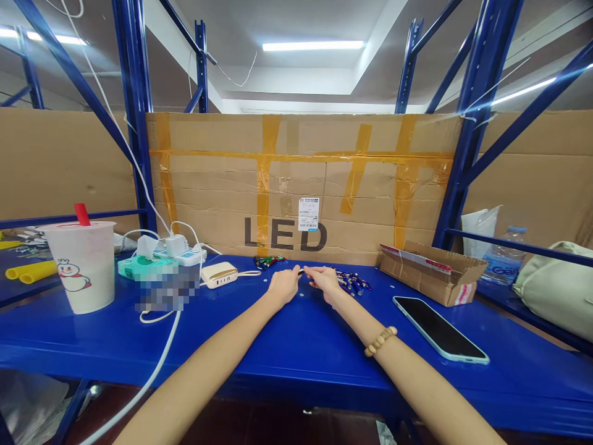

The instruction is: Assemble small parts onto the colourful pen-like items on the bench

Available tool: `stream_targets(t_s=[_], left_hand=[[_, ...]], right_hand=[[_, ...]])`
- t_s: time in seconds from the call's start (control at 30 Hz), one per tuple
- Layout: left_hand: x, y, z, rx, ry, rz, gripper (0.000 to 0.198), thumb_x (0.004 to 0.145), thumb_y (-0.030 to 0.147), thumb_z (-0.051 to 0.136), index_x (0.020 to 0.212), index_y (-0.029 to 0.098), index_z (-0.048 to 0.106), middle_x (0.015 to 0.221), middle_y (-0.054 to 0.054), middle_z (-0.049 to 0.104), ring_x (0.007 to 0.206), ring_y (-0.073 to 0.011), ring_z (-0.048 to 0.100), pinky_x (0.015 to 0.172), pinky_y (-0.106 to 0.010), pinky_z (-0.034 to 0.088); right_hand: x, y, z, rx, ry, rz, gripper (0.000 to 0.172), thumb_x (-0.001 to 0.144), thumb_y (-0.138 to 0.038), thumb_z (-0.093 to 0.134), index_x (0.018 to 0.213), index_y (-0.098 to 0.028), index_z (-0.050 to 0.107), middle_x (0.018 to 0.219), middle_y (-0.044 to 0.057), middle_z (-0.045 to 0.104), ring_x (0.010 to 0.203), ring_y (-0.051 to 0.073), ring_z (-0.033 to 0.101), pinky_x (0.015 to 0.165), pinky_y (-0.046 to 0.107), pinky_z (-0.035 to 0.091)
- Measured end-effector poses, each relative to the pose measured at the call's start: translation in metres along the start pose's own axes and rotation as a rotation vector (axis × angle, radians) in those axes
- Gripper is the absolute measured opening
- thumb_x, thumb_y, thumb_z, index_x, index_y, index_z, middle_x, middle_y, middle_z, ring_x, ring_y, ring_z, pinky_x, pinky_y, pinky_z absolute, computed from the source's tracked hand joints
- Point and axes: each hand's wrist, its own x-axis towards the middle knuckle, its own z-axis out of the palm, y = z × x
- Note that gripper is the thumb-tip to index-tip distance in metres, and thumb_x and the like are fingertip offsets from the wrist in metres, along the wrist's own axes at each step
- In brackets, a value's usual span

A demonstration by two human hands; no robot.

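My left hand (284, 287) and my right hand (325, 281) meet over the blue shelf top (306, 346), both closed in a pinch. Between their fingertips is a small dark piece with a shiny end (301, 271), too small to name. Just right of my right hand, partly behind it, lies a pile of small blue and purple slim pieces with shiny ends (354, 282). Behind my left hand, near the cardboard, sits a smaller group of green and red slim pieces (267, 262).
Left stand a lidded cup with a red straw (88, 272), a green pack (146, 267), a power strip with plugs (183, 252) and a white power bank (219, 275). Right are a phone (440, 327) and an open cardboard box (430, 272). A cardboard wall (208, 191) rises behind.
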Motion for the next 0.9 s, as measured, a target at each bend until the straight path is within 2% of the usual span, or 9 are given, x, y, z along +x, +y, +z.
stream_targets(t_s=[0.2,0.33,0.5,0.7,0.8,0.9], left_hand=[[-0.001,0.000,-0.001,-0.054,-0.023,-0.018,0.028,0.089,0.030,0.025,0.105,0.019,0.044,0.091,-0.009,0.064,0.086,-0.0241,0.060,0.064,-0.031,0.044],[0.000,-0.001,0.000,-0.109,-0.067,-0.046,0.029,0.089,0.035,0.024,0.102,0.021,0.046,0.092,-0.009,0.064,0.088,-0.0238,0.060,0.066,-0.031,0.044],[0.000,-0.002,-0.001,-0.085,-0.091,0.017,0.028,0.089,0.034,0.027,0.105,0.020,0.045,0.093,-0.008,0.063,0.087,-0.0223,0.059,0.066,-0.030,0.043],[0.001,-0.001,-0.002,0.090,-0.007,0.259,0.022,0.084,0.015,0.037,0.101,0.019,0.050,0.100,-0.008,0.055,0.097,-0.0219,0.049,0.077,-0.032,0.040],[0.001,-0.001,-0.001,0.102,0.024,0.280,0.031,0.076,0.005,0.041,0.103,0.018,0.049,0.104,-0.009,0.051,0.100,-0.0225,0.045,0.081,-0.034,0.038],[0.000,-0.001,0.001,0.078,0.022,0.239,0.035,0.073,0.003,0.043,0.105,0.018,0.049,0.104,-0.010,0.050,0.100,-0.0234,0.043,0.082,-0.036,0.037]], right_hand=[[0.002,0.000,0.000,-0.019,0.011,-0.006,0.008,0.064,-0.017,0.065,0.059,-0.010,0.066,0.053,0.001,0.059,0.045,0.005,0.050,0.041,0.013,0.045],[0.009,0.000,-0.007,-0.051,0.037,-0.047,0.012,0.066,-0.022,0.064,0.068,-0.010,0.067,0.054,0.002,0.059,0.043,0.005,0.050,0.042,0.014,0.046],[0.021,0.008,-0.017,-0.148,0.049,-0.137,0.018,0.067,-0.027,0.062,0.074,-0.012,0.069,0.057,0.001,0.060,0.043,0.006,0.049,0.041,0.016,0.044],[0.033,0.022,-0.019,-0.354,0.055,-0.241,0.024,0.066,-0.036,0.060,0.072,-0.015,0.070,0.059,0.002,0.064,0.043,0.009,0.052,0.041,0.018,0.041],[0.034,0.023,-0.019,-0.507,0.067,-0.314,0.026,0.068,-0.039,0.057,0.075,-0.017,0.070,0.072,0.003,0.068,0.057,0.012,0.059,0.048,0.019,0.043],[0.029,0.018,-0.020,-0.596,0.065,-0.315,0.028,0.069,-0.041,0.055,0.078,-0.019,0.070,0.080,0.003,0.069,0.069,0.015,0.062,0.052,0.020,0.044]])
